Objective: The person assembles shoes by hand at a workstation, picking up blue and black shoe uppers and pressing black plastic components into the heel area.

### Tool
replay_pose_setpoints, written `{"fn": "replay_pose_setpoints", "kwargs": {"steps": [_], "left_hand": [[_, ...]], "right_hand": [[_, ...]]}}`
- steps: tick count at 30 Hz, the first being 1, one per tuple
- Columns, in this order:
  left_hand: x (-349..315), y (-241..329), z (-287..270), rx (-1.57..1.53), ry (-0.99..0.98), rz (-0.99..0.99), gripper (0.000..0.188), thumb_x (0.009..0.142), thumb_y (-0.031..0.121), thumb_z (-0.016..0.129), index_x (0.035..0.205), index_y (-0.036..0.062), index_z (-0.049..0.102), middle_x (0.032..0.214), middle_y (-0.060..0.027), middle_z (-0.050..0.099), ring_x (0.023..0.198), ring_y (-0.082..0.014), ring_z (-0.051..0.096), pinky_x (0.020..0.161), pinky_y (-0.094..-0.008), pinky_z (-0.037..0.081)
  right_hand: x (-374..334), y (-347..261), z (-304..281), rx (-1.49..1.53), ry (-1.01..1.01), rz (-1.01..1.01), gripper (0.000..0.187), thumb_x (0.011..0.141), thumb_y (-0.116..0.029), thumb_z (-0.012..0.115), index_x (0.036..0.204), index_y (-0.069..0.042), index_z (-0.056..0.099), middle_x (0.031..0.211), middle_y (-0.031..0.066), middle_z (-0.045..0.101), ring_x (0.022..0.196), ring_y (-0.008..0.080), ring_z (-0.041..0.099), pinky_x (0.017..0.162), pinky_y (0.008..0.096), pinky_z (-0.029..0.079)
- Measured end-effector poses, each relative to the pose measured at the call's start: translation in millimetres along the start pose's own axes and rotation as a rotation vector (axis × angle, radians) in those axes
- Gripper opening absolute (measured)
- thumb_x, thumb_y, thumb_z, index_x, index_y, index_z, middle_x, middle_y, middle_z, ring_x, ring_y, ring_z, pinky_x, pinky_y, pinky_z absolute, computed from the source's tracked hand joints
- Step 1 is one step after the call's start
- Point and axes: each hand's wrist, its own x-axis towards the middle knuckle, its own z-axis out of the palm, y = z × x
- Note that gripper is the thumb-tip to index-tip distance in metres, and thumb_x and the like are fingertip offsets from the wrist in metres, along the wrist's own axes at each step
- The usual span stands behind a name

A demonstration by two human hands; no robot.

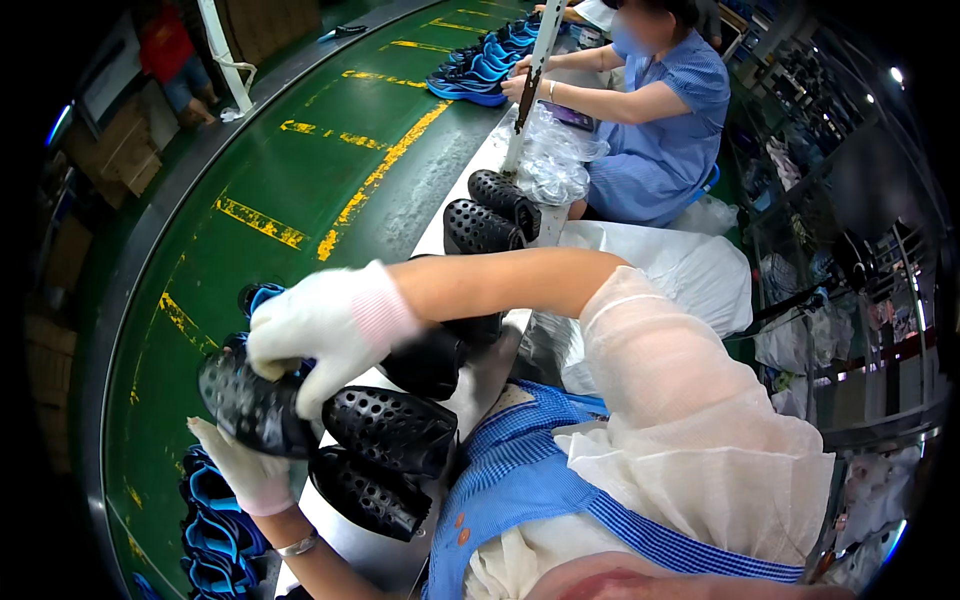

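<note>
Here both gloved hands, left hand (250, 470) and right hand (325, 325), grasp a black perforated shoe (250, 405) beside clear plastic bags (555, 155).

Black perforated shoes (390, 428) crowd the worktop (495, 360), green conveyor belt (300, 170) open leftward

six black perforated shoe pieces (390, 428) show near the front, two stacks of blue soles (215, 530) lie on the green belt (300, 180), and two gloved hands (320, 325) and one co-worker (660, 120) are in view.
</note>
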Motion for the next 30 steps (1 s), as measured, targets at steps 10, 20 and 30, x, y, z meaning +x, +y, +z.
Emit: {"fn": "replay_pose_setpoints", "kwargs": {"steps": [10, 20, 30], "left_hand": [[-2, -3, -8, 0.181, 0.559, 0.327, 0.047, 0.093, 0.035, 0.045, 0.13, 0.0064, 0.043, 0.122, -0.0095, 0.052, 0.109, -0.0229, 0.052, 0.095, -0.0366, 0.041], [0, 3, -58, 0.267, 0.661, 0.473, 0.032, 0.088, 0.03, 0.058, 0.109, 0.0066, 0.057, 0.099, -0.0034, 0.06, 0.088, -0.0146, 0.058, 0.079, -0.0286, 0.047], [-17, -15, -75, 1.307, 0.518, -0.028, 0.048, 0.082, 0.044, 0.06, 0.106, 0.0024, 0.06, 0.102, -0.0111, 0.059, 0.078, -0.0195, 0.061, 0.068, -0.0292, 0.052]], "right_hand": [[47, -2, 56, -0.03, -0.168, 0.369, 0.05, 0.073, -0.041, 0.064, 0.091, 0.006, 0.059, 0.079, 0.0209, 0.062, 0.079, 0.0331, 0.064, 0.071, 0.0391, 0.051], [70, 6, 85, -0.141, -0.245, 0.342, 0.04, 0.079, -0.039, 0.055, 0.082, 0.0, 0.059, 0.072, 0.0188, 0.063, 0.07, 0.0348, 0.063, 0.067, 0.0412, 0.051], [38, 60, 77, -0.266, -0.276, 0.33, 0.04, 0.078, -0.04, 0.055, 0.077, 0.0, 0.059, 0.066, 0.0177, 0.06, 0.065, 0.0344, 0.062, 0.064, 0.041, 0.05]]}}
